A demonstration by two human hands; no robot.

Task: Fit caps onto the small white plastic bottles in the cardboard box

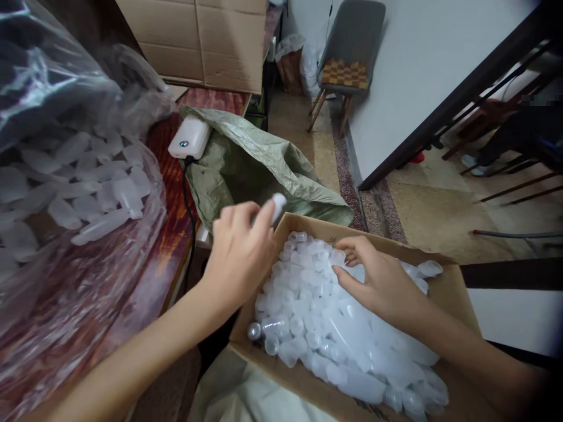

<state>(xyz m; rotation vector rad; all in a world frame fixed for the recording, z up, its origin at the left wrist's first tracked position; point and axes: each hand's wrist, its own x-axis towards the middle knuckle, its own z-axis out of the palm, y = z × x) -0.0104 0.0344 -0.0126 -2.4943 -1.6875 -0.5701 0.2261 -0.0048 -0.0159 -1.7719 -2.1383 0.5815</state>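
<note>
Our box (pixel 448 293) of bottles (pixel 308 305) sits before us.
We find the sack (pixel 246 158) behind it, the bag (pixel 65 193) on the bench (pixel 169 193) left.

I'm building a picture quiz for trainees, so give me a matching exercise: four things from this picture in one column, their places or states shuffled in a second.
1 left hand
2 right hand
3 white device
4 grey chair

A against the wall
B resting on the bottles in the cardboard box
C pinching one small bottle
D on the table beside the green sack

Pairs: 1-C, 2-B, 3-D, 4-A
</note>
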